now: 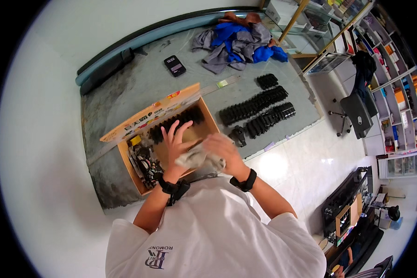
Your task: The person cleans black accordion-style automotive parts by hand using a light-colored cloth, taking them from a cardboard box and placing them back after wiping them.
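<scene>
Above the near edge of an open cardboard box (pixel 208 114), my right hand (pixel 226 153) grips a crumpled light grey cloth (pixel 198 158), slightly blurred. My left hand (pixel 175 149) is at the cloth's left end with its fingers spread upward; whether it grips the cloth is hidden. Inside the box, a row of black bristly pieces (pixel 191 116) lies along the far wall, and mixed small items (pixel 146 163) fill the left end beside a yellow piece (pixel 135 140). Rows of similar black pieces (pixel 253 104) lie right of the box, with a separate black piece (pixel 239 135) nearby.
A black phone-like device (pixel 175 66), a long ruler (pixel 229 81) and a blue, grey and brown cloth pile (pixel 239 45) lie on the worktable (pixel 139 76). Dark rolls line its far edge. An office chair (pixel 358 114) and shelves stand right; part of another person shows at lower right.
</scene>
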